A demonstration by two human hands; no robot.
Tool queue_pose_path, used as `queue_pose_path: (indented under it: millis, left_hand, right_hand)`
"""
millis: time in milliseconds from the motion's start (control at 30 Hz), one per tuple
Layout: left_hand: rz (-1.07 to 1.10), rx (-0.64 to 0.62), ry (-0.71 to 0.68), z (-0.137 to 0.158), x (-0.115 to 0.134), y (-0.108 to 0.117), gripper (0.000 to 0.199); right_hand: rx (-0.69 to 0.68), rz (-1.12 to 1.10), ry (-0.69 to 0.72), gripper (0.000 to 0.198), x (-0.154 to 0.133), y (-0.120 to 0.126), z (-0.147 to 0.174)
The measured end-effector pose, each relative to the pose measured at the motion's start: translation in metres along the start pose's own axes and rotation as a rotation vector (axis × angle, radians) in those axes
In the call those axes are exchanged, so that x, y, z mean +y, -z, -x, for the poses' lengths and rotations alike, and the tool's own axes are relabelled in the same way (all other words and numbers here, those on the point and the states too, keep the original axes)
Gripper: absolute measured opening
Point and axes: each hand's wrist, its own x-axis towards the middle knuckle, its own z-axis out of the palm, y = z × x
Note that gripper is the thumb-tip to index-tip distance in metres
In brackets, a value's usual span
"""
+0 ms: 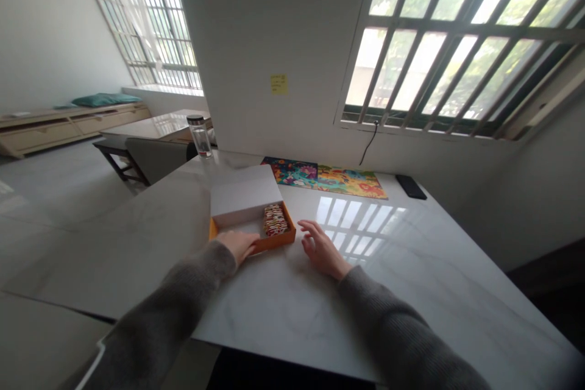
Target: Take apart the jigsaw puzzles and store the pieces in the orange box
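Note:
An open orange box with a white inside stands on the table, its white lid flap laid back away from me. A stack of small colourful pieces with pale edges, which look like jigsaw pieces, fills its right end. My left hand grips the front wall of the box near its left part; the fingertips are partly hidden. Just right of the box, my right hand hovers over or rests on the table with fingers apart, holding nothing.
Two colourful picture sheets lie side by side along the wall on the marble-look table. A black phone lies at the back right. A clear bottle with a dark lid stands at the back left corner.

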Motion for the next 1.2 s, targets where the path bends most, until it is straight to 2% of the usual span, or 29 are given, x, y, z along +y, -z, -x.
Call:
queue_pose_path:
  millis: [233,500,567,633,733,800,867,967,1067,1200]
  left_hand:
    - [-0.056,0.023,0.189,0.005,-0.035,0.003,0.029]
    - [-0.169,-0.009,0.279,-0.01,-0.058,0.005,0.031]
    - [-0.188,0.021,0.309,-0.008,-0.059,0.009,0.027]
    - [-0.235,0.13,0.298,-0.004,-0.053,0.015,0.028]
    - [-0.293,0.398,0.13,-0.001,-0.026,0.025,0.043]
    - [-0.261,0.476,-0.091,-0.009,0.002,0.025,0.032]
    - [-0.199,0.517,-0.308,-0.031,0.035,0.017,0.027]
    - [-0.083,0.536,-0.469,-0.086,0.084,-0.006,0.021]
    - [-0.016,0.504,-0.511,-0.151,0.125,-0.025,0.018]
    - [-0.083,0.539,-0.568,-0.224,0.158,-0.025,0.022]
  right_hand:
    - [-0.091,0.114,-0.03,0.04,0.007,0.011,0.007]
    - [-0.142,0.142,-0.023,0.04,0.009,0.025,0.021]
    - [-0.141,0.15,-0.03,0.037,0.012,0.033,0.027]
    - [-0.127,0.161,-0.039,0.034,0.015,0.04,0.032]
    - [-0.102,0.19,-0.039,0.029,0.025,0.049,0.035]
    - [-0.09,0.222,-0.032,0.026,0.034,0.055,0.035]
    - [-0.066,0.26,-0.041,0.024,0.044,0.062,0.034]
    - [-0.006,0.298,-0.085,0.022,0.055,0.069,0.033]
    - [0.024,0.303,-0.12,0.021,0.06,0.072,0.036]
    - [0.031,0.28,-0.148,0.024,0.057,0.073,0.046]
